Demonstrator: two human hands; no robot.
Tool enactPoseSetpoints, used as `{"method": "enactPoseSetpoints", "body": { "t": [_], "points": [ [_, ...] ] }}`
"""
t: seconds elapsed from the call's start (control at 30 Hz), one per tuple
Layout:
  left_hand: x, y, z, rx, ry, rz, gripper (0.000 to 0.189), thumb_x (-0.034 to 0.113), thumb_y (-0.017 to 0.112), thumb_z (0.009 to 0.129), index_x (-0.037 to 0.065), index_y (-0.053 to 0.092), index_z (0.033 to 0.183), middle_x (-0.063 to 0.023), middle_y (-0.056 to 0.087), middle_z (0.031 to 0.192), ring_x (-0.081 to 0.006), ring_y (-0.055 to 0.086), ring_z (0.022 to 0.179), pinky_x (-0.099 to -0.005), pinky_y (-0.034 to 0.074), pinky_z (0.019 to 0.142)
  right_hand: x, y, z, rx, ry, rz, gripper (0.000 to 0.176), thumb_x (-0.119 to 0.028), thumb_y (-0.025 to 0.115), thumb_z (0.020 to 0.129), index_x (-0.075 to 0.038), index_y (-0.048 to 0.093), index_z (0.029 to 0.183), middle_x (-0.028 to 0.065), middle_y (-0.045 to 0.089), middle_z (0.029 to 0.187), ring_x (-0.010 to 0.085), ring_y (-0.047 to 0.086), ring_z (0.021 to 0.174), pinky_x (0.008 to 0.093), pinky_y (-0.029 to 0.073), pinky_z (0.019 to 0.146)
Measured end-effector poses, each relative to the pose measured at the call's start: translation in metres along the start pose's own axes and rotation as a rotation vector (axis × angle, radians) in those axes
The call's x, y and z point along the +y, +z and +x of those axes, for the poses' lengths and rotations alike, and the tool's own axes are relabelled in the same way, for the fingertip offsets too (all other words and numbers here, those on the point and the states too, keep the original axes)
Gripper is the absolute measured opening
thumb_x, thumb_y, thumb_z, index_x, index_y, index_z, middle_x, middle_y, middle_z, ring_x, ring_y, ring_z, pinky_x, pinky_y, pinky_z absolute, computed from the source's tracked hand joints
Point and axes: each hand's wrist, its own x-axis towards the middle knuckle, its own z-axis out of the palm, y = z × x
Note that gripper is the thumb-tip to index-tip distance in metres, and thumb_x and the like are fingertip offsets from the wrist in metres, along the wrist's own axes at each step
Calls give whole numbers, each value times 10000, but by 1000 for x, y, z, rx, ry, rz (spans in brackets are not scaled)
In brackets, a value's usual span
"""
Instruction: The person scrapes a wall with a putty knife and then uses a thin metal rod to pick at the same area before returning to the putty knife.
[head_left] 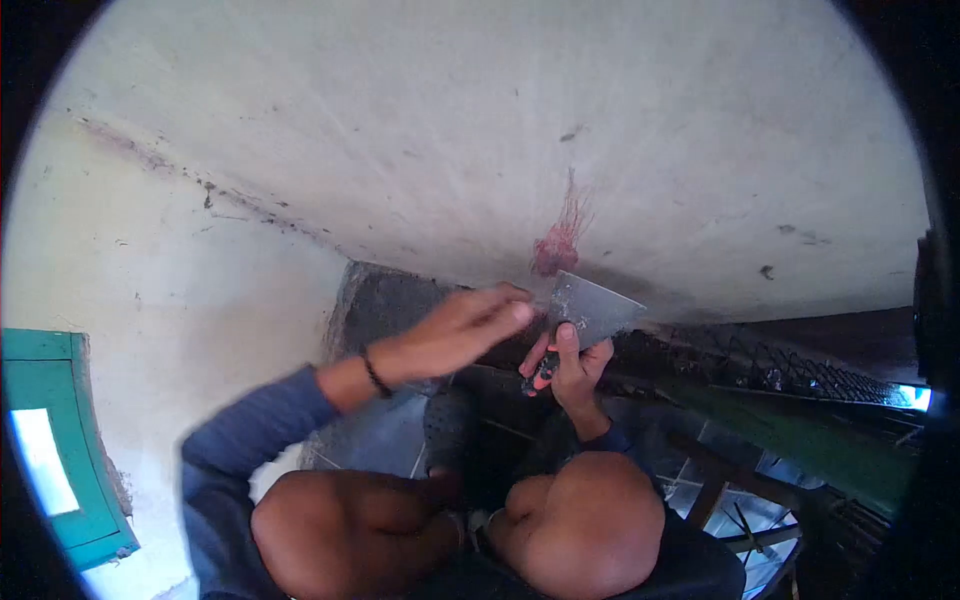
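Note:
My right hand [577,372] is wrapped round a putty knife [597,309] with a wide grey blade and a red and black handle. Its thumb lies against the base of the blade, which carries some whitish residue and points up toward the wall. My left hand [462,330], with a dark band at the wrist, reaches in from the left, fingers stretched out. Its fingertips are close to the blade's left side, and I see nothing held in them. Just above the blade, a reddish scraped patch [557,252] marks the pale wall [450,150].
A dark grey band [385,300] runs along the wall's foot. At left is a green window frame [85,440]. Wire mesh [790,370] and a green beam [790,430] lie to the right. My bent knees [590,525] are below, over a tiled floor [385,432].

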Motion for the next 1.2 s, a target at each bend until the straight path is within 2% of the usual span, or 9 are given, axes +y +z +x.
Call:
{"method": "enactPoseSetpoints", "body": {
  "t": [0.1,0.13,0.2,0.23,0.43,0.53,0.73,1.13,1.2],
  "points": [
    [-5,34,12,-35,-155,-352,387,314,426,988,-10,516,1181,-74,604,916,-114,561,866,-268,472,741,14,-1,11,153,-290,-241,225,-185,517,940,3,601,850,41,620,746,98,575,654,243,450,561],
    [-9,46,15,-5,-159,-442,379,308,419,991,0,504,1196,-54,586,910,-105,545,853,-265,466,732,15,1,13,177,-262,-230,212,-185,531,935,-2,606,858,29,621,770,87,561,686,240,443,591],
    [-27,70,23,192,-20,-535,366,303,397,1000,23,483,1220,10,537,865,-82,509,755,-252,448,670,16,5,15,225,-203,-211,188,-183,557,925,-11,615,875,6,623,817,65,534,750,235,428,650],
    [-31,80,31,291,68,-642,314,281,397,1001,18,533,1106,27,525,827,-81,488,724,-266,438,618,16,7,13,257,-194,-206,187,-182,562,922,-9,617,878,6,624,826,66,534,758,237,429,656],
    [-42,89,40,434,135,-309,325,255,385,1002,-4,525,863,-41,551,770,-97,488,712,-284,431,618,22,9,25,388,-262,-219,168,-139,570,915,24,601,938,29,636,849,81,550,748,237,446,648],
    [-35,81,39,340,154,-383,300,225,390,996,-37,533,961,-94,593,808,-113,543,754,-289,482,644,24,10,24,425,-315,-317,172,-143,573,913,24,595,948,26,630,862,84,547,753,241,449,655],
    [-40,93,43,467,186,-431,317,240,398,989,-6,515,827,-73,521,667,-135,479,622,-307,404,554,24,14,17,476,-227,-254,176,-153,582,910,20,598,939,16,619,843,77,536,734,234,448,637],
    [-7,66,44,371,291,-411,264,176,414,968,-31,550,879,-154,558,646,-221,567,570,-327,429,522,-4,36,23,484,-325,-205,176,-142,564,921,27,598,959,43,628,896,92,546,795,237,448,699],
    [-12,67,42,384,270,-339,275,193,419,971,-31,550,880,-136,562,657,-190,559,583,-318,431,523,-3,34,20,463,-325,-240,179,-142,562,923,25,594,977,41,628,909,91,546,800,237,448,697]
  ]
}}
